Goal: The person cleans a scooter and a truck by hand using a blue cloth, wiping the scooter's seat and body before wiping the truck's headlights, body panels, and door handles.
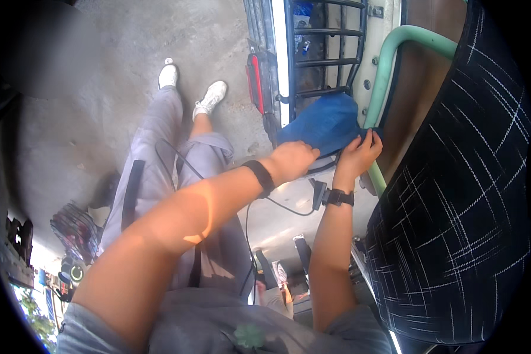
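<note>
A blue cap [324,121] of soft fabric rests against the dark metal rack, its crown toward the far side. My left hand [292,160] is closed on its near left edge, the fingers curled into the fabric. On the right, my right hand [360,154] pinches the darker, brim-like edge [370,133] between thumb and fingers. The inside of the cap is hidden from me. A black band circles my left wrist, and a black strap with a small device [339,197] is on my right.
Beyond the cap stands a barred dark metal rack [330,62], with a red reflector [255,79] to its left. A green tube rail [389,50] curves beside a seat in black checked cloth [454,206]. A thin black cable [289,207] hangs near my right wrist. Concrete floor [118,47] lies at left.
</note>
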Motion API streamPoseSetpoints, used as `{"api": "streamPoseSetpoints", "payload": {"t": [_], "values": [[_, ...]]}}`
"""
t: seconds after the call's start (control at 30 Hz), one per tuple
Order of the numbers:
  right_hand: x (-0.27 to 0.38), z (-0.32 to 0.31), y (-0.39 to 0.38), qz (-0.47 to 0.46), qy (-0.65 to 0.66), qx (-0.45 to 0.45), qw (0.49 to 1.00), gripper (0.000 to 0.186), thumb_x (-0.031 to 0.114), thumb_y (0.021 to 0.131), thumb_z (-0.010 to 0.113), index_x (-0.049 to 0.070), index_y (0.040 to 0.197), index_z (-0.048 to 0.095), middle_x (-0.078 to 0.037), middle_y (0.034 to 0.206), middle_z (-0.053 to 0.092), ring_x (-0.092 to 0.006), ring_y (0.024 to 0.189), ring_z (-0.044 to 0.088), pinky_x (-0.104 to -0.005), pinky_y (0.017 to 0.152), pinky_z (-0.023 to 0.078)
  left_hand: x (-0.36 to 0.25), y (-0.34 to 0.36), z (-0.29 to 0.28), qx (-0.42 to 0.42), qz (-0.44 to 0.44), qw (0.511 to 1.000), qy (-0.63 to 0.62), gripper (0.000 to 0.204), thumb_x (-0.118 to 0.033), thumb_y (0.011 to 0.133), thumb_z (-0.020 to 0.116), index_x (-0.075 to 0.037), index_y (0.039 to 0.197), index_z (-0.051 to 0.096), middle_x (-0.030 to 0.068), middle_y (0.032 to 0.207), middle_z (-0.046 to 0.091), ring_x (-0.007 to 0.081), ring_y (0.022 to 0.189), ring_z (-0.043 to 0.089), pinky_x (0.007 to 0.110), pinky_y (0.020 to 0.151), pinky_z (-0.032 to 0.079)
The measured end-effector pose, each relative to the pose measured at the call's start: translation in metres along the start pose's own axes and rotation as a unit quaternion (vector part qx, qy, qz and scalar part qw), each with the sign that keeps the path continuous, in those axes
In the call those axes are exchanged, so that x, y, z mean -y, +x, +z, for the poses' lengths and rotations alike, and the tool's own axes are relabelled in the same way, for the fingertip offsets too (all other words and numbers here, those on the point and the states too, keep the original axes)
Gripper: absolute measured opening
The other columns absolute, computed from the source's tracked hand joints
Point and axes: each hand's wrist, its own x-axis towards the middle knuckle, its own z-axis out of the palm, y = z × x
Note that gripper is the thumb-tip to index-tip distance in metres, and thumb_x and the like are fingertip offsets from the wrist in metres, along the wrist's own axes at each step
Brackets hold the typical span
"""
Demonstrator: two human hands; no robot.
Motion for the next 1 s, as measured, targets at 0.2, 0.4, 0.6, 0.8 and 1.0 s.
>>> {"api": "streamPoseSetpoints", "payload": {"t": [0.2, 0.4, 0.6, 0.8, 1.0], "values": [[0.051, -0.028, 0.073, -0.114, 0.093, -0.164, 0.975, 0.033, -0.002, 0.083, 0.056, 0.0, 0.116, 0.063, -0.019, 0.119, 0.058, -0.0361, 0.11, 0.056, -0.0433, 0.095, 0.045, -0.021, 0.0, -0.066, -0.106, -0.061, 0.992, -0.024, 0.03, -0.004, 0.075, 0.06, -0.001, 0.104, 0.055, 0.0171, 0.09, 0.06, 0.0366, 0.089, 0.06, 0.044, 0.077, 0.049], [0.127, -0.011, 0.189, -0.127, 0.05, -0.33, 0.934, 0.05, -0.005, 0.084, 0.039, -0.008, 0.134, 0.042, -0.026, 0.138, 0.04, -0.0443, 0.128, 0.039, -0.0552, 0.106, 0.032, -0.027, 0.047, -0.15, -0.343, 0.01, 0.939, -0.037, 0.023, -0.006, 0.078, 0.06, -0.003, 0.101, 0.063, 0.014, 0.084, 0.058, 0.0324, 0.083, 0.058, 0.04, 0.074, 0.048], [0.097, 0.013, 0.182, -0.27, -0.005, -0.148, 0.951, 0.041, -0.002, 0.084, 0.049, -0.004, 0.124, 0.054, -0.011, 0.142, 0.045, -0.0349, 0.134, 0.038, -0.0485, 0.107, 0.035, 0.006, 0.055, -0.176, -0.253, -0.035, 0.965, 0.062, 0.018, -0.009, 0.078, 0.059, -0.002, 0.093, 0.063, 0.0138, 0.084, 0.06, 0.0328, 0.085, 0.061, 0.042, 0.074, 0.05], [0.06, 0.031, 0.08, -0.109, 0.139, 0.022, 0.984, 0.037, -0.008, 0.084, 0.049, -0.003, 0.12, 0.057, -0.016, 0.132, 0.054, -0.0345, 0.125, 0.049, -0.0378, 0.102, 0.042, 0.017, 0.026, -0.136, -0.098, -0.052, 0.983, 0.145, 0.014, -0.008, 0.078, 0.059, -0.003, 0.09, 0.061, 0.0135, 0.085, 0.06, 0.0328, 0.086, 0.061, 0.042, 0.075, 0.05], [0.025, -0.016, -0.022, 0.075, 0.172, 0.057, 0.98, 0.026, -0.003, 0.086, 0.054, -0.004, 0.111, 0.061, -0.019, 0.112, 0.061, -0.0352, 0.101, 0.06, -0.0388, 0.088, 0.049, 0.007, -0.026, -0.071, 0.013, -0.014, 0.992, 0.125, 0.015, -0.009, 0.073, 0.062, -0.004, 0.086, 0.058, 0.0124, 0.085, 0.059, 0.0309, 0.086, 0.061, 0.04, 0.076, 0.05]]}}
